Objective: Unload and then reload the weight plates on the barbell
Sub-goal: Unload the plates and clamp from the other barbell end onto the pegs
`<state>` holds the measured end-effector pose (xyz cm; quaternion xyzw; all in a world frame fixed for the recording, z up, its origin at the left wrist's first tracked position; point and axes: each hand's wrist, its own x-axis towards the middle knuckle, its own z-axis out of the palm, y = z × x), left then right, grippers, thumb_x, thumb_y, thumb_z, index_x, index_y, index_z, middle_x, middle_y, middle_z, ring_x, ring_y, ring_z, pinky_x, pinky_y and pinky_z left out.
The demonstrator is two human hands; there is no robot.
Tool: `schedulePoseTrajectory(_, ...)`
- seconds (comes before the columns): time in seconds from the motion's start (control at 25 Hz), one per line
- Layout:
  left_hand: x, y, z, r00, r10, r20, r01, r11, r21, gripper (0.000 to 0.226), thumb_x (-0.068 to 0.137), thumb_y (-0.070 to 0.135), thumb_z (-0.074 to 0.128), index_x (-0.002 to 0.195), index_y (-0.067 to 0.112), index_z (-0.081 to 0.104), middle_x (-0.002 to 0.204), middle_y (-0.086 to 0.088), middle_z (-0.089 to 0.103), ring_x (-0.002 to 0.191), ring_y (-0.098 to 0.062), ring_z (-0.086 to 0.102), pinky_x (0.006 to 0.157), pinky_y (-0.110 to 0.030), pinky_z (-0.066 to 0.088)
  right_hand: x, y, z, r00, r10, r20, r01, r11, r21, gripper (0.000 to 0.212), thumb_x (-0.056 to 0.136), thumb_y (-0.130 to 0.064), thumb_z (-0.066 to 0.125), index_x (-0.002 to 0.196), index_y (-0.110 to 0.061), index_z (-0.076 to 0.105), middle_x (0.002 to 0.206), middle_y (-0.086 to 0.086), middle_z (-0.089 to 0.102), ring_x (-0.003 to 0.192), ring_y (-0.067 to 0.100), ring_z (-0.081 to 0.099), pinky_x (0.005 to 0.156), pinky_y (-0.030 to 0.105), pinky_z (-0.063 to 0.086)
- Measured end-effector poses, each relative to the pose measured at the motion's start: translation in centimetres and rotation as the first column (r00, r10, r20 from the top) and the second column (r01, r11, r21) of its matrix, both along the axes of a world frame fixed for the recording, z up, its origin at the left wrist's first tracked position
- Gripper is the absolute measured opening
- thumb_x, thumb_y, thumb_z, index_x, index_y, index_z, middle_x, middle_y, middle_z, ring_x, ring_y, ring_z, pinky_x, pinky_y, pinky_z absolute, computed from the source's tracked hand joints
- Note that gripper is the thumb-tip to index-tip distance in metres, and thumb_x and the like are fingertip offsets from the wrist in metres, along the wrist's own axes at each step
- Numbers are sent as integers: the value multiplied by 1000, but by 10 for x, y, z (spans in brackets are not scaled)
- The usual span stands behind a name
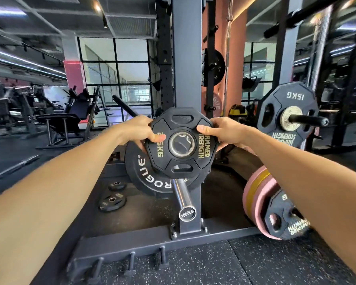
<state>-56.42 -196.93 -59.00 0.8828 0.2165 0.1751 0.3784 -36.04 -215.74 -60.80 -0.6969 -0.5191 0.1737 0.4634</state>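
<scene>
A gym with speckled rubber flooring (275,262), tall windows beyond and a grey rack upright (186,58) rising straight ahead of the hands. Both hands grip one small black Hammer Strength plate (181,143): the left hand (139,131) on its left rim with the thumb laid over the face, the right hand (224,132) on its right rim. The plate hangs free in the air, off the bar, its centre hole empty. Its weight marking is partly covered and I cannot read it fully.

Below and just behind the held plate, a black Rogue bumper plate (141,171) sits on the barbell sleeve (183,194), whose capped end points toward the camera beneath the hands.

Risks, as I judge them: the grip is by fingertips and thumbs on the rim, so a slip would drop the plate onto the sleeve or floor. If it goes onto the sleeve tilted, the hole may bind on the end cap.

Nothing here acts as a true container. Storage is by pegs: a 15 kg plate (287,118) hangs on a horn to the right of the right hand, and two small plates (112,201) lie loose on the floor below the left hand.
</scene>
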Motion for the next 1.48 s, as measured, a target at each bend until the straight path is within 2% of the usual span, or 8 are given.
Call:
schedulePoseTrajectory(0.16, 45, 36, 64, 1000, -5, 22, 4, 1000, 11, 38, 85, 13, 76, 118, 5, 60, 102, -13, 75, 84, -29, 75, 63, -39, 62, 36, 30, 63, 999, -34, 42, 33, 999, 24, 28, 85, -48, 66, 100, -25, 63, 98, 3, 73, 83, 16, 74, 69, 39, 62)
schedulePoseTrajectory(0.36, 108, 57, 144, 996, 2, 85, -6, 999, 48, 31, 86, 10, 74, 113, 4, 63, 98, -9, 74, 75, -21, 75, 52, -30, 58, 95, 52, 141, 997, -52, 59, 46, 994, 100, 54, 73, -57, 69, 112, -20, 65, 100, 6, 74, 86, 20, 74, 70, 43, 62)
schedulePoseTrajectory(0.52, 144, 50, 191, 992, 2, 129, -10, 998, 59, 29, 87, 11, 74, 112, 4, 63, 104, -11, 73, 83, -25, 74, 55, -32, 59, 139, 47, 199, 991, -15, 133, -1, 992, 123, 47, 87, -47, 65, 117, -12, 63, 101, 8, 73, 79, 17, 74, 60, 34, 60)
schedulePoseTrajectory(0.64, 160, 34, 246, 986, 1, 167, -10, 999, 52, 32, 86, 10, 74, 117, 7, 63, 108, -10, 74, 90, -28, 74, 62, -38, 61, 158, 33, 262, 986, -20, 165, -3, 991, 136, 46, 86, -47, 66, 114, -11, 63, 101, 9, 73, 81, 17, 74, 66, 39, 62)
schedulePoseTrajectory(0.96, 155, 2, 463, 987, 44, 155, -53, 997, 55, 24, 83, 13, 78, 104, 10, 67, 96, -7, 76, 81, -29, 75, 70, -50, 61, 154, 5, 469, 991, -30, 132, 8, 987, 161, 66, 74, -56, 67, 117, -5, 63, 108, 15, 72, 95, 27, 72, 80, 46, 61)
schedulePoseTrajectory(1.08, 145, -19, 538, 988, 51, 144, -63, 994, 84, 15, 85, 12, 76, 95, 11, 65, 80, -2, 76, 65, -21, 74, 55, -35, 61, 145, -9, 542, 994, -11, 109, -7, 986, 166, 54, 81, -50, 67, 115, -8, 65, 104, 12, 74, 89, 22, 74, 76, 40, 61)
schedulePoseTrajectory(1.2, 130, -43, 605, 992, 20, 128, -30, 997, 71, 17, 85, 11, 75, 99, 10, 65, 87, -8, 75, 72, -26, 75, 65, -46, 62, 130, -33, 604, 994, -32, 108, 15, 987, 160, 40, 87, -47, 65, 107, -13, 65, 98, 8, 75, 84, 18, 74, 70, 32, 61)
schedulePoseTrajectory(1.48, 118, -107, 663, 991, -66, 113, 48, 987, 151, 20, 87, 14, 74, 105, 11, 66, 96, -9, 75, 75, -23, 75, 52, -35, 59, 111, -106, 652, 991, -84, 105, 63, 980, 186, 39, 91, -46, 62, 113, -14, 62, 99, 7, 74, 88, 21, 74, 68, 32, 60)
